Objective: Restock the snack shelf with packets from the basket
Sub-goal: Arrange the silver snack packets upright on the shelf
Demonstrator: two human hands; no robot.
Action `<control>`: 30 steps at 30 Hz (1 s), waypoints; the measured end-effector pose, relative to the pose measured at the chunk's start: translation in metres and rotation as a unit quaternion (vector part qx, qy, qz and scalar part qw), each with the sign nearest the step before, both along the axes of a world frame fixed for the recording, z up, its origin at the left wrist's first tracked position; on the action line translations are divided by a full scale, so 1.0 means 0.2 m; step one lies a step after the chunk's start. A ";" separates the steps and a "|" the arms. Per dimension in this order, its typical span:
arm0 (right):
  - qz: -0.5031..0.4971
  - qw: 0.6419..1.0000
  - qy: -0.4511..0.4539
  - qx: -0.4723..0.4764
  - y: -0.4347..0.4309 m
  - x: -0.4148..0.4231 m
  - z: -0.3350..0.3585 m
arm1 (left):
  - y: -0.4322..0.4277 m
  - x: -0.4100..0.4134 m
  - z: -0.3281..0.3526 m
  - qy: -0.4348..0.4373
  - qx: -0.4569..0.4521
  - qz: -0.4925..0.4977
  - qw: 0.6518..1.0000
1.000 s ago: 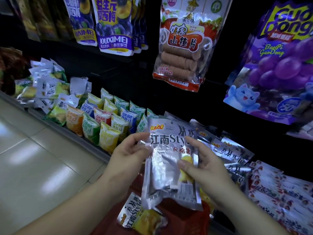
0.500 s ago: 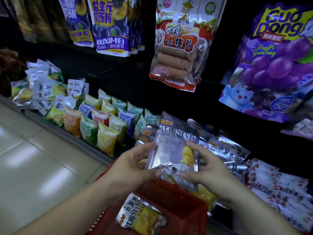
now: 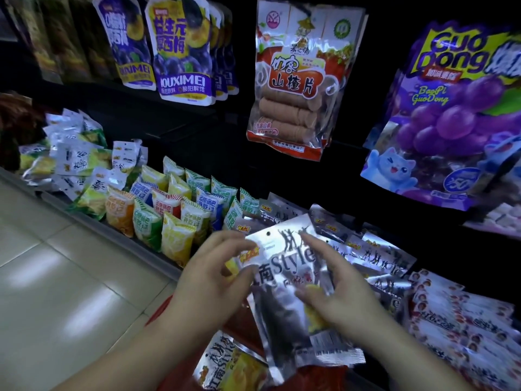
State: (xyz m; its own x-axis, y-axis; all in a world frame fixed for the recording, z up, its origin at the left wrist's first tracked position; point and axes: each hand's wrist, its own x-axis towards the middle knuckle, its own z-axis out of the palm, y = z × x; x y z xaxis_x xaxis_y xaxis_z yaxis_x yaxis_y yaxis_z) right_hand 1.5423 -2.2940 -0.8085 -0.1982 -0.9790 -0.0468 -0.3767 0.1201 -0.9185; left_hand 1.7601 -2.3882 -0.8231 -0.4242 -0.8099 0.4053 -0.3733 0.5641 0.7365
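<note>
Lying nearest, in the red plastic basket (image 3: 321, 375), is a silver-and-yellow foil snack packet (image 3: 231, 365). Just above it, both hands hold a matching silver foil packet (image 3: 284, 294). The left hand (image 3: 214, 275) pinches its upper left edge, and the right hand (image 3: 338, 289) grips its right side, thumb across the front. Beyond, similar silver packets (image 3: 377, 255) lie on the dark shelf (image 3: 118, 230). A red-and-clear bag (image 3: 296, 80) hangs farther up.
</note>
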 end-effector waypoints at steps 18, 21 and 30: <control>-0.158 0.986 -0.042 -0.012 -0.05 -0.05 -0.08 | -0.10 -0.23 -0.08 0.054 0.303 -0.035 0.951; -0.171 0.984 0.002 -0.044 -0.06 -0.16 -0.07 | -0.15 -0.34 -0.10 0.072 0.306 -0.067 0.947; -0.099 0.991 0.060 0.069 -0.33 -0.37 -0.34 | -0.36 -0.56 -0.44 -0.016 0.377 -0.080 0.923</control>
